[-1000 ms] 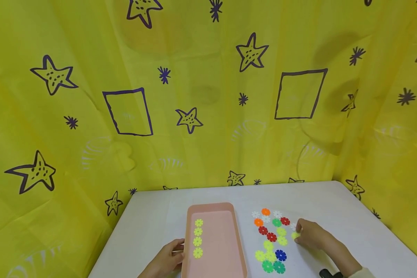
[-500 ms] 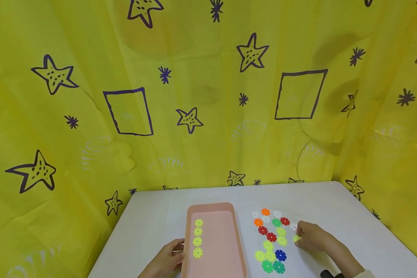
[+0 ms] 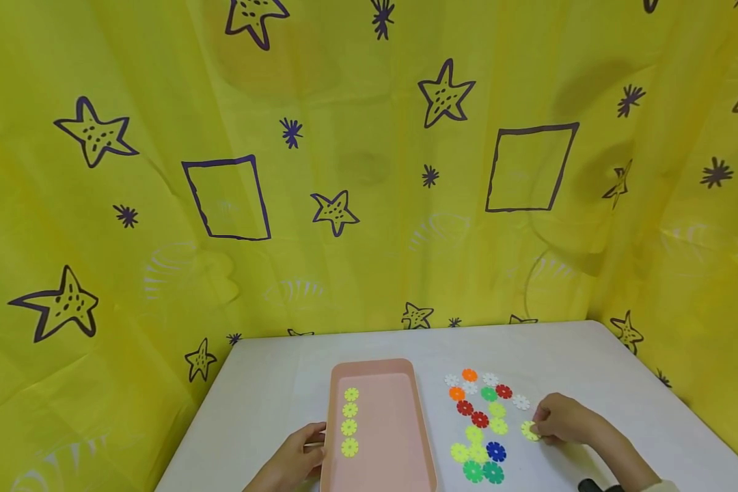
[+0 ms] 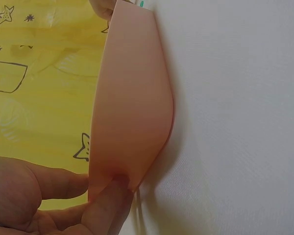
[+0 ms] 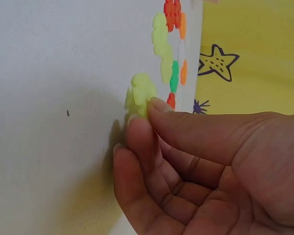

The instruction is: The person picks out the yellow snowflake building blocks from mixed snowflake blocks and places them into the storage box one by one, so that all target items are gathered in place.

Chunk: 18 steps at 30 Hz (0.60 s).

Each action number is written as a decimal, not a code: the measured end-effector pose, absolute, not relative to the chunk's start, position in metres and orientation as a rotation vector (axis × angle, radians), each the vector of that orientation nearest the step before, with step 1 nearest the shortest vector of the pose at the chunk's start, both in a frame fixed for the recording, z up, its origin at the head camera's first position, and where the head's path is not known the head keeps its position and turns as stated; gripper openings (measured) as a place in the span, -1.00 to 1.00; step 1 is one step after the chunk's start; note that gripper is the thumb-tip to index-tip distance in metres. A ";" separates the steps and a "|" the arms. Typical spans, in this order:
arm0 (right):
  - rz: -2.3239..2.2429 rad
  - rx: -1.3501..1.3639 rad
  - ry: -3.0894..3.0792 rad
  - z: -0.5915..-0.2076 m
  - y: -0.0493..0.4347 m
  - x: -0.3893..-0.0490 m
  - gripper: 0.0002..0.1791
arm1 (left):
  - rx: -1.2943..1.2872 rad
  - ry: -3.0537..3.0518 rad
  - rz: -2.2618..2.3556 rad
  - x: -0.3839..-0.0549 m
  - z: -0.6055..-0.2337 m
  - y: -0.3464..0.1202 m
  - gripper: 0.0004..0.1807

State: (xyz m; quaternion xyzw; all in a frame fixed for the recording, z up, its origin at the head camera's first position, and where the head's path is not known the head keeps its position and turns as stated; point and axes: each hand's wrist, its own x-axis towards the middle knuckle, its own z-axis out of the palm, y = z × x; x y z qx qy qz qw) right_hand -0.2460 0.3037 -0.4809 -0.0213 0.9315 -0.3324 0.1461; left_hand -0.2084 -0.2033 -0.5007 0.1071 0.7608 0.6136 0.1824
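While the right hand (image 3: 568, 418) pinches a yellow flower-shaped disc (image 3: 530, 430) between thumb and fingertip, the left hand (image 3: 295, 456) has its fingers against the outside of the pink tray's left wall (image 3: 327, 437); whether they grip or merely rest there I cannot tell. The pinched disc is tilted in the right wrist view, between the loose discs and the right edge of the white table (image 3: 270, 383), and whether it touches the surface is unclear. Just beyond it, toward the table's far edge, lies a white disc (image 3: 521, 402). The tray stands left of the loose discs, its far end short of the table's far edge, with four yellow discs (image 3: 350, 427) in a column along its left wall. Loose discs in red, orange, white, green and yellow spread right of the tray, with one blue disc (image 3: 496, 451) beside two green discs (image 3: 483, 472) toward the near side. A yellow curtain (image 3: 369, 260) printed with starfish hangs behind the table's far edge.
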 end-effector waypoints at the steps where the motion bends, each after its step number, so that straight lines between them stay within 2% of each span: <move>1: -0.961 -0.032 2.671 -0.481 0.304 -0.246 -0.88 | 0.303 2.146 1.735 -0.208 -0.501 -0.204 -0.39; 8: -0.946 0.037 2.615 -0.479 0.306 -0.245 -0.88 | 0.319 2.141 1.742 -0.208 -0.501 -0.203 -0.39; 18: -1.038 -0.056 2.464 -0.474 0.299 -0.244 -0.82 | 0.294 2.173 1.708 -0.208 -0.499 -0.202 -0.41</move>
